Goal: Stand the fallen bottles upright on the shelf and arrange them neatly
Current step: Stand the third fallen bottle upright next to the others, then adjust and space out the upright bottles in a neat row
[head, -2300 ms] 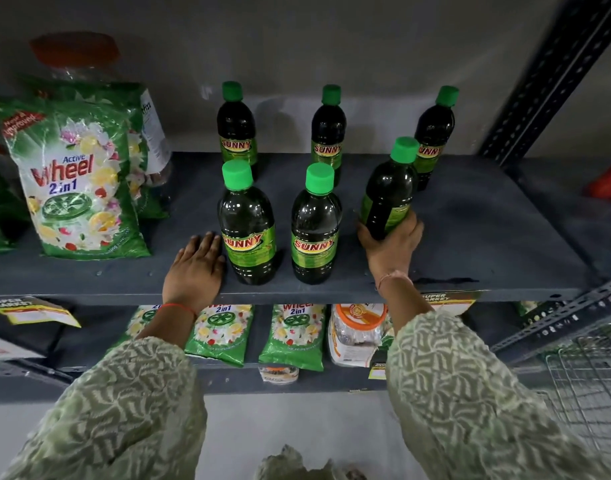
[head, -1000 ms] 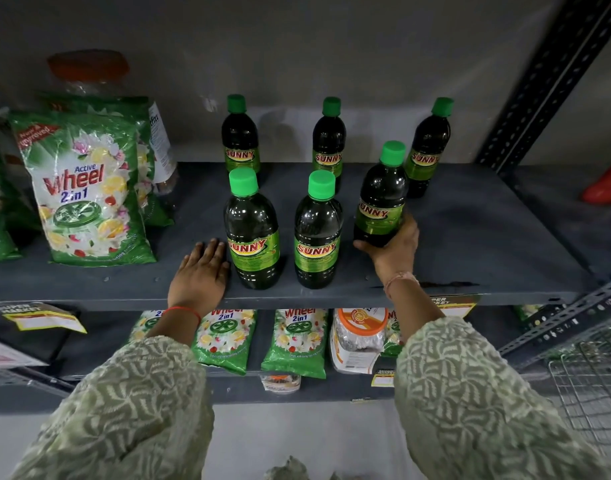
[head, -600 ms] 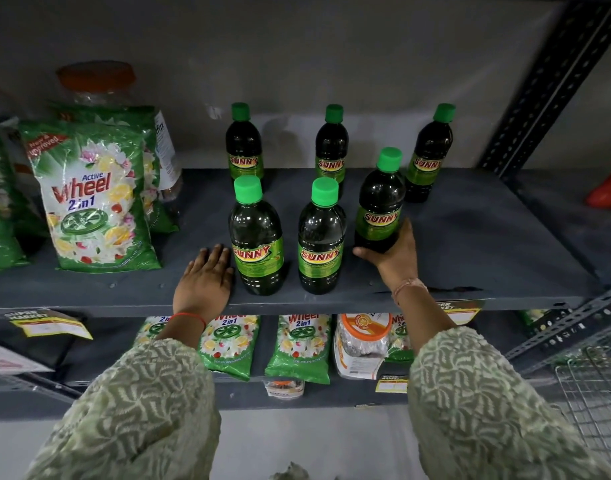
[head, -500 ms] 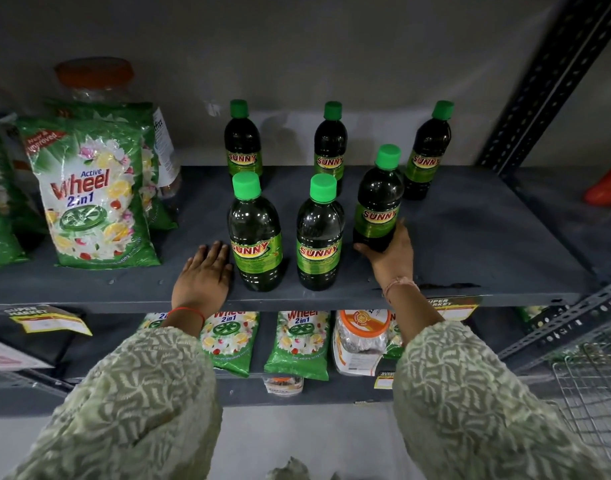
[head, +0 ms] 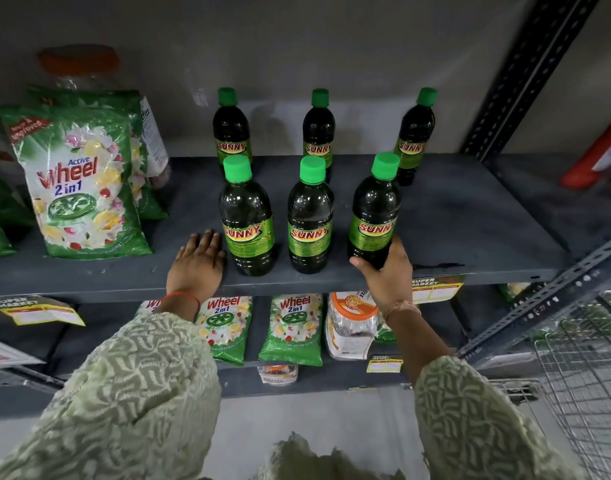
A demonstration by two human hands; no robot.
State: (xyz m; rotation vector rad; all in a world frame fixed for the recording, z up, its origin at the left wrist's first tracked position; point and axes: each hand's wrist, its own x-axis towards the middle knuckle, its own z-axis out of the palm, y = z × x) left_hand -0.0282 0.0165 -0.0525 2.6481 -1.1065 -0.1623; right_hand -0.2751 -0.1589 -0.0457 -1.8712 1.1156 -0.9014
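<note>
So from where I'm standing this looks like the tidy-up end of the job, not the standing-up part. All six bottles on the shelf (head: 470, 216) are upright: three along the back wall, three in a front row near the edge. Nothing is lying down that I can see.

The right hand (head: 387, 275) is on the front right bottle (head: 375, 216), fingers (head: 396, 245) wrapped round the lower body below the label, thumb hooked across the front near the base. It's a loose cupping hold, bottle apparently sitting on the shelf rather than lifted, though I can't see under it. The left hand (head: 197, 263) is just flat on the shelf, palm down, holding nothing, right beside the front left bottle (head: 247, 220) and maybe brushing it.

My guess: she's lining up that right bottle with the other two. It leans a touch left at the top, though that could just be the wide lens. Next move probably needs a small slide so the spacing matches the gap between the left one and the front middle bottle (head: 310, 218), then letting go gently.

The bottles themselves: dark, nearly black liquid, bright green screw caps, green labels with SUNNY in red facing out. Smooth plastic, tall and narrow, so easy to knock over. Detergent packs (head: 86, 181) sit off to the left, well clear.
</note>
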